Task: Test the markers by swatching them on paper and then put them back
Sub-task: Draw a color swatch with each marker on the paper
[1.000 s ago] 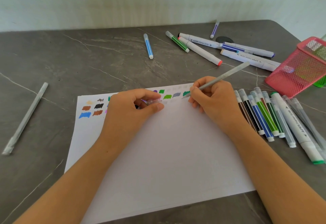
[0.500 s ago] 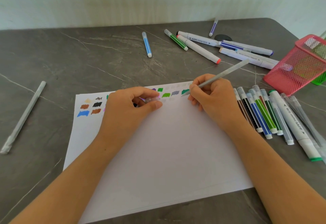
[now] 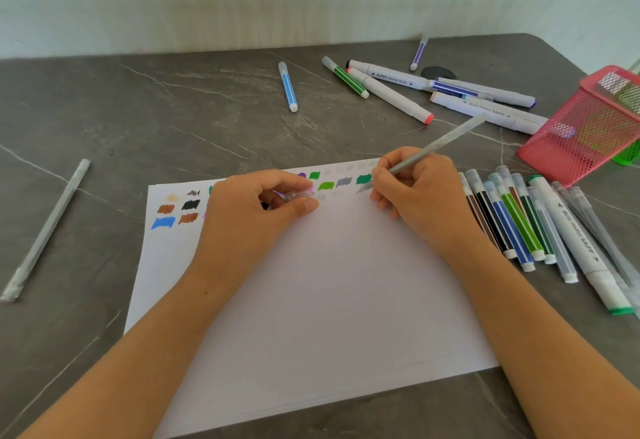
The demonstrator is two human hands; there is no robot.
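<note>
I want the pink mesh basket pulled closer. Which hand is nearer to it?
Right. The right hand writes on the paper just left of the basket; the left hand sits farther left, beyond it.

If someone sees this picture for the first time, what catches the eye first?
Two hands meet over the white paper: the right hand writes with a grey pen beside the colour swatches, the left hand pinches a clear cap. At the right, a pink mesh basket lies tipped behind a row of markers.

White paper (image 3: pixel 311 300), grey marbled table (image 3: pixel 173 120), pink mesh basket (image 3: pixel 588 127)
</note>
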